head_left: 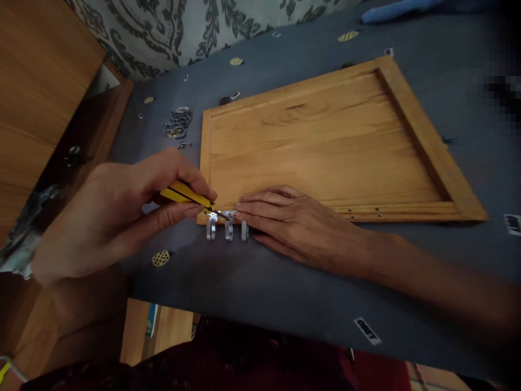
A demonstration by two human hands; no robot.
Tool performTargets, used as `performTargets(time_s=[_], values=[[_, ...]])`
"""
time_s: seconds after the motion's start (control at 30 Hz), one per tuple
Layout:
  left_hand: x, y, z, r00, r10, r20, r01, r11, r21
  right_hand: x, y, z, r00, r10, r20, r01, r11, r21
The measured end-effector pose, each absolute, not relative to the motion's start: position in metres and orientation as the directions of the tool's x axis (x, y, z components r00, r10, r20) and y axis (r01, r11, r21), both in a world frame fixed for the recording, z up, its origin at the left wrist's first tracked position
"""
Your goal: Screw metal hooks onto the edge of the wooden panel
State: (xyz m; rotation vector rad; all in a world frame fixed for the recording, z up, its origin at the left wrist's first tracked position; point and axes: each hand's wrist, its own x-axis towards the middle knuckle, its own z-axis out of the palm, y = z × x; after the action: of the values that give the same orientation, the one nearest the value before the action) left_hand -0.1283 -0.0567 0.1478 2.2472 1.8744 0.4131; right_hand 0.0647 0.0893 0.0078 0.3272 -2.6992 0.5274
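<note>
My left hand (118,209) is closed round a yellow and black screwdriver (185,195), whose tip meets a silver triple-hook bracket (227,224) at the near left corner of a wooden panel (325,141). My right hand (285,220) lies flat on the panel's near edge, fingers stretched out and pressing on the bracket's right end. The three hooks hang over the panel's edge onto the grey cloth (260,282).
A pile of several more silver hooks (178,123) lies on the cloth beyond the panel's far left corner. Wooden furniture (36,92) stands at the left. A blue cloth (399,10) lies at the far edge. Patterned wallpaper is behind.
</note>
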Motion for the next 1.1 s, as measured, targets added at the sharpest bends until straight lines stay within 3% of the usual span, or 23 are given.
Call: performTargets(time_s=[0.57,1.1], values=[[-0.1241,-0.0565,0.1435,0.088,0.982,0.168,0.954,-0.131,0.270,0.0641,0.0881,0.0080,-0.911,-0.138,0.389,-0.274,0.906,-0.321],[-0.1260,-0.0578,0.1456,0.202,0.972,0.121,0.942,-0.226,0.248,0.0649,0.0893,0.0085,-0.908,-0.142,0.394,-0.280,0.905,-0.319]])
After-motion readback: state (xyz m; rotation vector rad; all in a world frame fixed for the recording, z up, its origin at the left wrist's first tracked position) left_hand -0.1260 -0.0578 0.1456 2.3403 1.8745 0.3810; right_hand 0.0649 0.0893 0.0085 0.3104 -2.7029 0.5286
